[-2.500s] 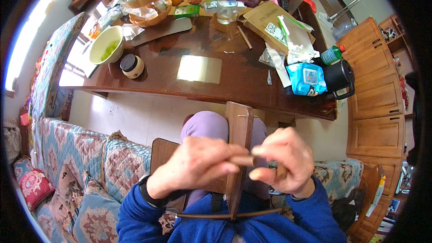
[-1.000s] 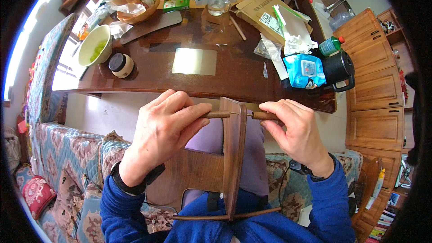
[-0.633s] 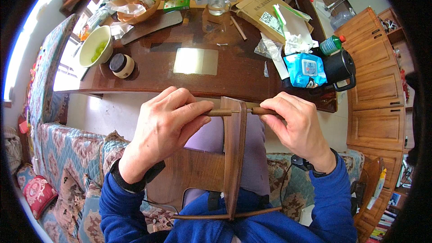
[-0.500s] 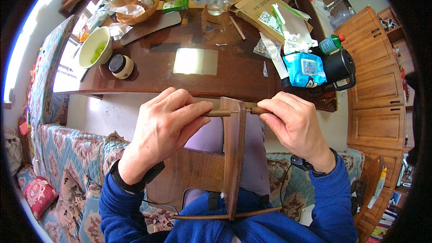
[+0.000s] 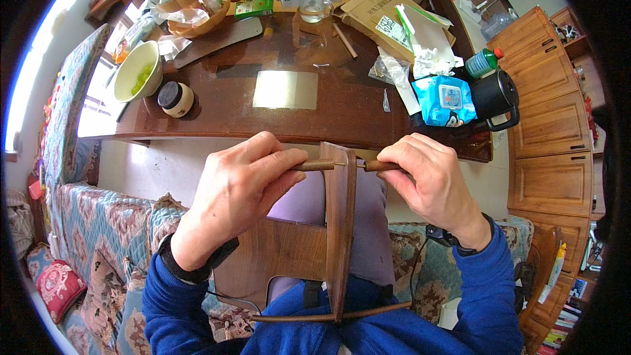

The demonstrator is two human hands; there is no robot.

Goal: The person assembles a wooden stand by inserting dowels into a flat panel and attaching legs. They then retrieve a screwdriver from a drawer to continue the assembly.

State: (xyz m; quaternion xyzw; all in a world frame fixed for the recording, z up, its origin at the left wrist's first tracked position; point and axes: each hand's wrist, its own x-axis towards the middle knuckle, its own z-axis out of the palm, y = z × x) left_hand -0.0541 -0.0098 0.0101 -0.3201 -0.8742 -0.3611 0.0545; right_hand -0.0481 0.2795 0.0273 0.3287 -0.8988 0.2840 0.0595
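Note:
My left hand [image 5: 244, 181] pinches a short brown wooden dowel [image 5: 318, 165] whose end meets the left face of an upright dark wooden board [image 5: 340, 223]. On the board's other side my right hand [image 5: 427, 174] grips a second dowel [image 5: 378, 165], joined toward the board by a thin pin. Both dowels line up near the board's far end. The board stands between my legs, joined to a wide wooden panel [image 5: 289, 250] with a cut-out on its left. A long thin wooden rod [image 5: 296, 318] crosses its near end, against my body.
Beyond my hands is a dark glossy table [image 5: 223, 115]. On it are a bowl of green fruit [image 5: 138, 72], a jar [image 5: 175, 98], a glass mug [image 5: 314, 3], a loose dowel [image 5: 345, 41], blue wipes [image 5: 445, 102] and a black kettle [image 5: 496, 98]. A patterned sofa [image 5: 112, 217] lies behind.
Both hands keep their grips on the dowels and have hardly moved. The right dowel sits slightly further left, with a small shift in the view.

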